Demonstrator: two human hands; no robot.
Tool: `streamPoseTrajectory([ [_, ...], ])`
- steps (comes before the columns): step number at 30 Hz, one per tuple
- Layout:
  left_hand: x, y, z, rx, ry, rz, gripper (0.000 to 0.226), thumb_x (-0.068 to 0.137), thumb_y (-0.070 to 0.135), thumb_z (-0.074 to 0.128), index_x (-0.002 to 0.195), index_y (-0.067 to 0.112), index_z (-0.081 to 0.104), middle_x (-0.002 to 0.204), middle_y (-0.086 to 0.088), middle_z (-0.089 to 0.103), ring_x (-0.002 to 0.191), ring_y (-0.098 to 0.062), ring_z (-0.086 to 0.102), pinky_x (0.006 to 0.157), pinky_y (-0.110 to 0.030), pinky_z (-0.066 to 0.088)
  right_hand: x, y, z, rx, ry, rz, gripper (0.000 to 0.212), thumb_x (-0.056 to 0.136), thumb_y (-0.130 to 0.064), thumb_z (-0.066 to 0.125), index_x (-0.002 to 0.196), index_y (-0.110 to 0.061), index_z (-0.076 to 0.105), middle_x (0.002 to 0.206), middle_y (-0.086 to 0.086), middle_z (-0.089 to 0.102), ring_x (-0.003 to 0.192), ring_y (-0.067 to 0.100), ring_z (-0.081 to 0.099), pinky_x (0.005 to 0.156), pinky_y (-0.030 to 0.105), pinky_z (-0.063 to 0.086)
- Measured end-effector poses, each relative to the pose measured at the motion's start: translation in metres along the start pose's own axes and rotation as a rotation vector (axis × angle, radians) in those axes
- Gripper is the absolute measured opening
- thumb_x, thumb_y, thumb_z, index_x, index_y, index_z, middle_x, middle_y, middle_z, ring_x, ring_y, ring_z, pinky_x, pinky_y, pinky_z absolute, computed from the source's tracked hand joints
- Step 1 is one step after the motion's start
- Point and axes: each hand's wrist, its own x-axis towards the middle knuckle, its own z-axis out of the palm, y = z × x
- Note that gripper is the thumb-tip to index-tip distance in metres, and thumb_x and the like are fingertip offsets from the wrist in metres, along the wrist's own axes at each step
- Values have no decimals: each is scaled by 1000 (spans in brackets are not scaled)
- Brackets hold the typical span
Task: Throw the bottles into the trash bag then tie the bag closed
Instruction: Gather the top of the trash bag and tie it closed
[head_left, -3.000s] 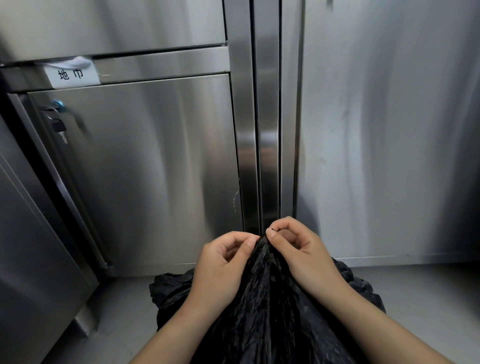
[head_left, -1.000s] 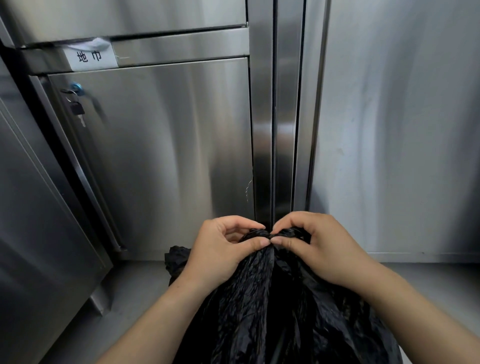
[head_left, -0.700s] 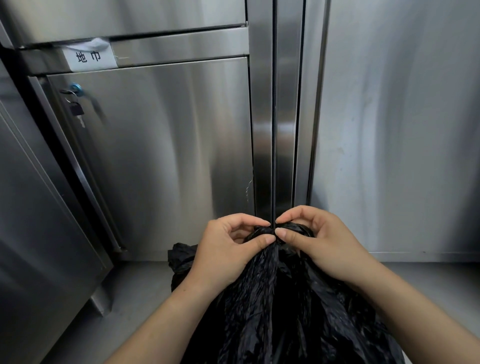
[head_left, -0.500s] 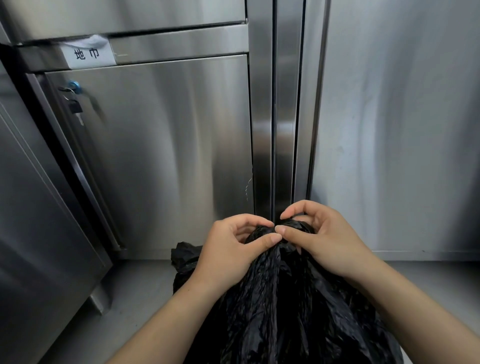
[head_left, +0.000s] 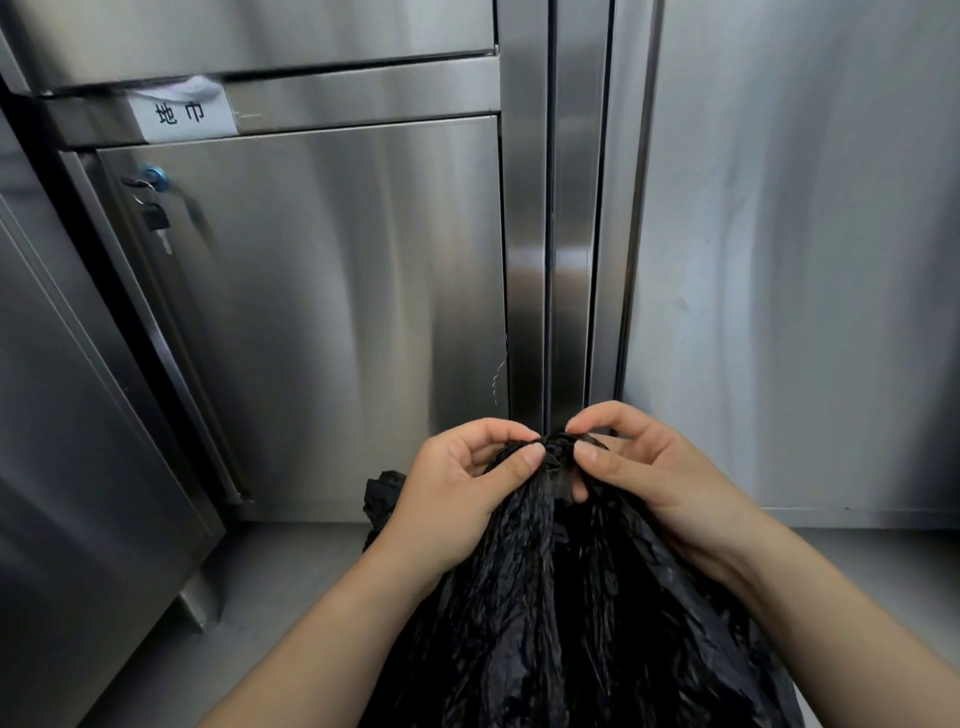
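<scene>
At the bottom centre of the frame a black trash bag (head_left: 561, 597) stands on the grey floor (head_left: 291, 571), its long axis running upward and away toward a gathered neck at mid-frame. The crinkled plastic narrows as it rises, and the folds converge on a small twisted knot. The left hand (head_left: 457, 499) has its grip pinching the neck from the left, thumb pressed against forefinger over the plastic. The right hand (head_left: 639, 473) pinches the same bunch from the right, its fingertips nearly meeting the left's. No bottles show outside the bag. Behind stands a stainless steel cabinet door (head_left: 322, 312), with a white label (head_left: 182, 114) and a key (head_left: 153, 218) in its lock at upper left.
</scene>
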Motion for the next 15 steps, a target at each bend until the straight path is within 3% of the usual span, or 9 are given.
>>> streamPoseTrajectory([
  [5,-2,3,-2,-83,34,-95,18,59,29,72,75,21,72,73,0,73,65,-10,67,61,-19,53,2,-4,0,-412,95,-261,31,58,-32,85,86,-29,72,96,-2,68,84,17,67,76,26,52],
  [9,-2,4,0,-89,35,-102,19,57,30,73,74,22,73,72,0,73,63,-10,66,59,-20,53,3,-5,1,-807,131,-448,27,65,-36,80,91,-35,73,94,-9,64,92,14,64,83,21,48],
  [15,-3,3,3,-98,3,-123,20,62,24,70,80,16,70,73,-2,73,65,-11,67,61,-18,53,4,-3,5,-823,181,-543,17,72,-29,76,88,-29,75,84,-12,68,81,9,66,76,15,46],
])
